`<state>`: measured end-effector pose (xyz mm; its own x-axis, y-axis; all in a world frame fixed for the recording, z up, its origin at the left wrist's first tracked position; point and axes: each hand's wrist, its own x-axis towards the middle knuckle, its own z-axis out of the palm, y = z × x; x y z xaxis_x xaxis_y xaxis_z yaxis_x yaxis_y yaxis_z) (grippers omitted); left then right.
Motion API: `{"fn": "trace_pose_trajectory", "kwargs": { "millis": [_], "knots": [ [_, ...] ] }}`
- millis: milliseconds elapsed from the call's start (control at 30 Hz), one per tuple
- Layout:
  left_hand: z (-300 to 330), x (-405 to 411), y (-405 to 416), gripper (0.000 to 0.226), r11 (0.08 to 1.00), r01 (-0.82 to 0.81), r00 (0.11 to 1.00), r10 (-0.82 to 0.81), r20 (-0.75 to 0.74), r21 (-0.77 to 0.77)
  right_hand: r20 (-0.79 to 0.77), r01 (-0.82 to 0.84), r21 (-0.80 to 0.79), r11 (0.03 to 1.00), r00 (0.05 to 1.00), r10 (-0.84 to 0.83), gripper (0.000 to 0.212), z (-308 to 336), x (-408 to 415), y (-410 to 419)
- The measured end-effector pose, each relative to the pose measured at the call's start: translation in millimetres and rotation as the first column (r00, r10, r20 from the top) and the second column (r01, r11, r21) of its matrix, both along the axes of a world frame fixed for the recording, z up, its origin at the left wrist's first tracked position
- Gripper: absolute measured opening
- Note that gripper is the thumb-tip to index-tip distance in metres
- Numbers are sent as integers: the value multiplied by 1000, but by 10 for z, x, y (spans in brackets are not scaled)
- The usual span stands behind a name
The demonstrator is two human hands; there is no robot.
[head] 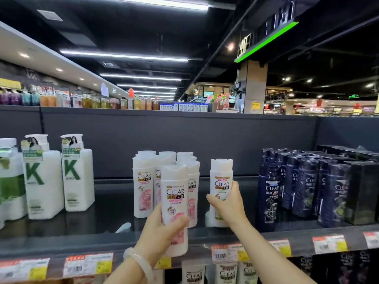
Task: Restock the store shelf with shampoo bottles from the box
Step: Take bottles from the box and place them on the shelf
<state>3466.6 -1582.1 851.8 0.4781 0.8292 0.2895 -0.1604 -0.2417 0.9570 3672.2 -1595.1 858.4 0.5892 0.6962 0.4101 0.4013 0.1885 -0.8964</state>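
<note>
On the far left of the shelf, well away from either grip, stood two tall white pump bottles marked with a green K, with part of a third green-and-white bottle cut off at the frame edge. Nearer, just beyond and left of the left hand, a cluster of white pink-labelled bottles stood upright, caps up; at least five caps could be counted, though those behind were partly hidden. The left hand was wrapped around the lower half of one pink-labelled shampoo bottle, fingers closed on its body, thumb across the front; the bottle's long axis ran nearly vertical, cap up, label facing the camera, held in front of the cluster at the shelf's front edge. A pale bangle sat on that wrist. To the right, the right hand gripped a single white green-labelled shampoo bottle around its middle, also upright, cap up, label forward, its base at or just above the shelf; contact could not be told. Right of that grip stood a block of dark blue bottles, at least six, upright, and a black box. Price tags lined the shelf edge below the hands.
</note>
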Motion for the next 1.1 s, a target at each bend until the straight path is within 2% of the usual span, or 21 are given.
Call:
{"fn": "trace_pose_trajectory", "kwargs": {
  "millis": [367,600,700,800,900,1000,1100],
  "knots": [
    [25,29,-57,33,997,-64,998,65,-8,39,2,-55,-23,998,998,55,58,-143,113,81],
    [46,-20,-61,47,996,-80,997,80,6,42,-11,-61,-23,998,998,61,63,-171,128,112],
    [86,-55,0,36,994,-101,995,100,11,50,-31,-102,-26,994,994,101,74,-121,136,50],
    [195,-111,106,31,989,-139,990,138,26,49,-36,-96,9,995,995,97,94,-33,123,-71],
    [303,-143,230,31,987,-151,989,150,13,55,49,39,117,992,998,-45,102,84,35,-218],
    [320,-147,368,35,988,-150,989,151,-11,33,151,102,216,971,979,-137,93,177,-118,-342],
    [237,-143,476,39,992,-125,991,124,-53,-18,230,78,239,968,964,-135,82,173,-288,-420]
  ]
}}
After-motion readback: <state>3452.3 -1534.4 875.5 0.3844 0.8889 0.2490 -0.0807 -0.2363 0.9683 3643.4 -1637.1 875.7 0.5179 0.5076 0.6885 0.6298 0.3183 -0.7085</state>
